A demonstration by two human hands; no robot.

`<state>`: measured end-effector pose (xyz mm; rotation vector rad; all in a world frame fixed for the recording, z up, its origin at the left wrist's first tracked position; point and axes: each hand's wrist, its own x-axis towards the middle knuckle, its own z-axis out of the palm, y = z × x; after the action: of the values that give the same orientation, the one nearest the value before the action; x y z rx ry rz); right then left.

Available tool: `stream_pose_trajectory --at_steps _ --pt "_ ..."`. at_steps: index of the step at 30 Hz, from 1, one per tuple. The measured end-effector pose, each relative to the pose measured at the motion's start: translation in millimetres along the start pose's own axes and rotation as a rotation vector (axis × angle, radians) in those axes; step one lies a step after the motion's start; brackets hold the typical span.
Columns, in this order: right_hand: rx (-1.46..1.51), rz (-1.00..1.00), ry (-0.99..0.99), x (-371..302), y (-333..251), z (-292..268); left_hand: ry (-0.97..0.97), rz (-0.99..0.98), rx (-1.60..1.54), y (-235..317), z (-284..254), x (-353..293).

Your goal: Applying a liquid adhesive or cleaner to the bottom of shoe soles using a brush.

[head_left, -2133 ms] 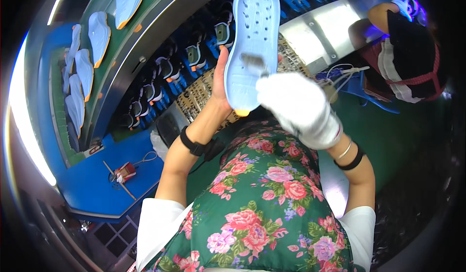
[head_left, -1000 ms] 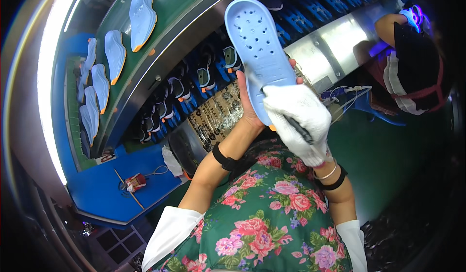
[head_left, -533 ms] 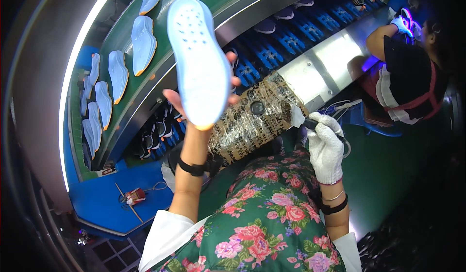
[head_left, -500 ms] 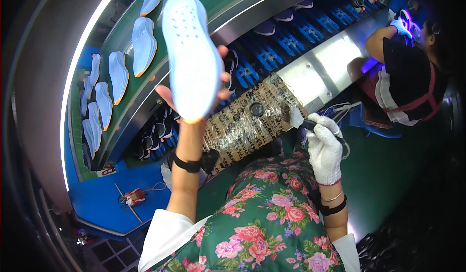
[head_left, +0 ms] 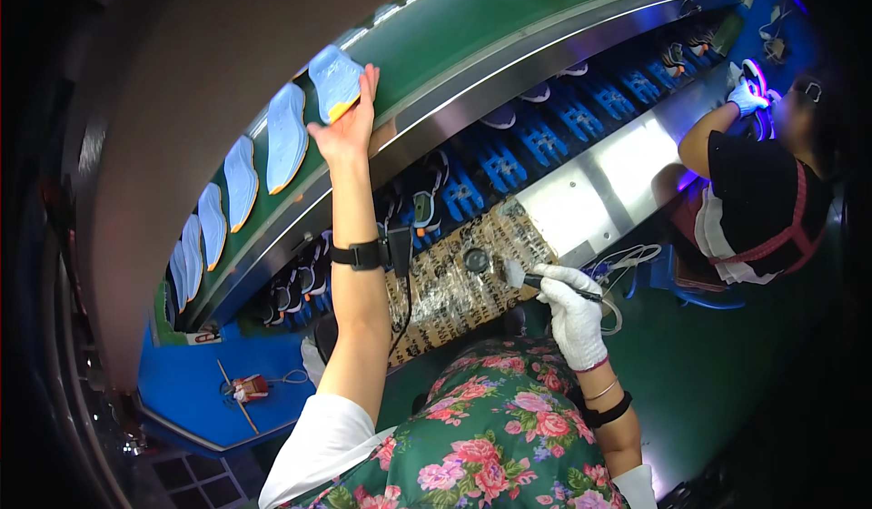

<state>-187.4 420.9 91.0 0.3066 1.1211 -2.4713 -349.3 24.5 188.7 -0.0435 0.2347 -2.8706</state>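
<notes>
Green floral cloth, my apron [head_left: 490,473], fills the nearest space, with the dark green floor [head_left: 699,364] spreading away beyond my right forearm. On my left, the blue table [head_left: 182,386] ends in a raised corner edge, outside the line of my left arm.

My right arm is bent, its elbow low beside the apron. The white-gloved right hand [head_left: 574,318] is closed around a brush [head_left: 516,274], dark handle between fingers and thumb, pale bristles pointing left over the wrapped board [head_left: 436,296]. Near those bristles sits a small, dark round object [head_left: 476,260]. The board's far right end meets a shiny metal plate [head_left: 568,202].

My left arm reaches nearly straight ahead, past the steel rim [head_left: 509,89] of the green belt [head_left: 500,19]. The bare left hand [head_left: 349,129] is turned palm up and spread, thumb out to the left, fingers along the right side of a light-blue sole [head_left: 334,80]. Its orange end touches my hand; I cannot tell how much weight lies on it. Just left is another blue sole [head_left: 287,137], the nearest of a row along the belt; to the belt's right runs open green surface. Off at the far right sits a co-worker [head_left: 758,187].
</notes>
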Motion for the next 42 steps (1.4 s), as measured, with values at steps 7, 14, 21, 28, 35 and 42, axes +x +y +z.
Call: stream_pose_trajectory --at_steps 7,14,21,28,35,42 --pt "0.035 0.027 -0.031 23 -11 -22 -0.067 0.006 0.017 -77 -12 -42" --pt "0.191 -0.023 -0.002 37 -48 -35 -0.167 0.087 1.534 -208 -31 58" --pt "0.209 -0.017 0.005 35 -75 -46 -0.344 0.133 2.607 -271 -57 225" --pt "0.242 -0.051 0.037 40 -87 -69 -0.209 0.002 2.649 -270 -35 253" --pt "0.273 -0.065 0.008 45 -97 -59 -0.372 0.325 1.714 -197 -6 121" --pt "0.222 -0.038 -0.047 46 -62 -49 -0.125 0.141 2.081 -135 -6 34"
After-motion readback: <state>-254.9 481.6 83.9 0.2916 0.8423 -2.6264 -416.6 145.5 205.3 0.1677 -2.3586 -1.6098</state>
